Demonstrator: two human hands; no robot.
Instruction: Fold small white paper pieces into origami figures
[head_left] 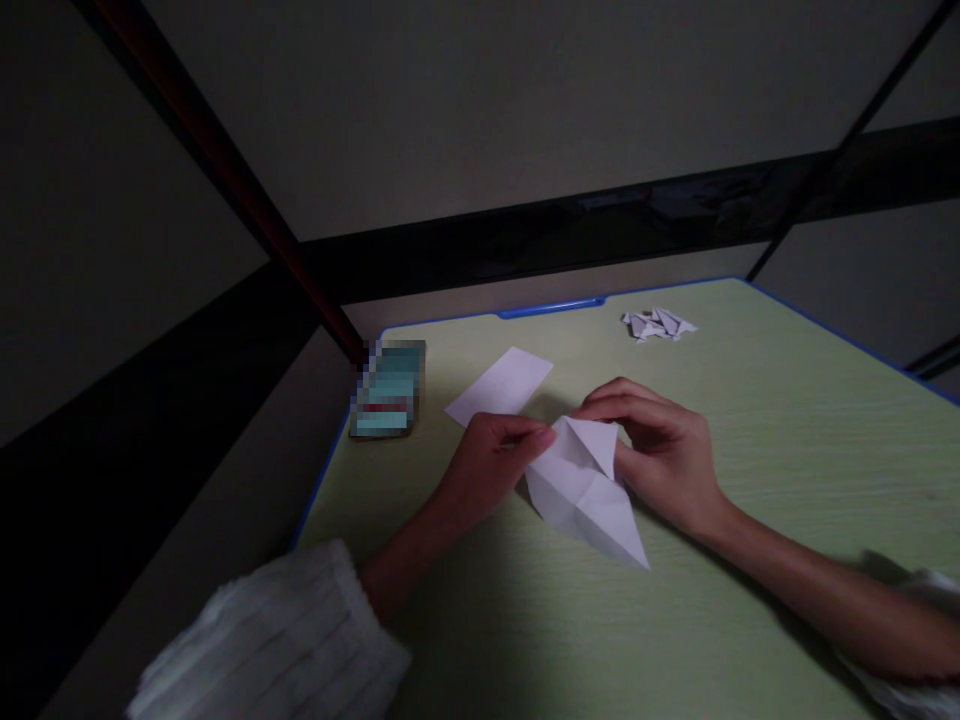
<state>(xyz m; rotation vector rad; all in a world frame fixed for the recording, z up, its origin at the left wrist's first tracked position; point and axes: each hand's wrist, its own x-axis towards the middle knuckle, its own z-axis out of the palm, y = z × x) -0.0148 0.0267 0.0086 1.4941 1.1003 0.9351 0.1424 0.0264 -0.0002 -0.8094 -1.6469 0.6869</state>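
A white sheet of paper, folded into a pointed shape, lies on the pale green table in front of me, its tip pointing toward me and to the right. My left hand pinches its upper left corner with thumb and fingers closed. My right hand curls over the upper right edge, fingers pressed onto the paper.
A flat white paper rectangle lies just beyond my left hand. A small pile of folded white paper pieces sits at the far edge. A blurred teal object rests at the table's left corner. The table has a blue rim.
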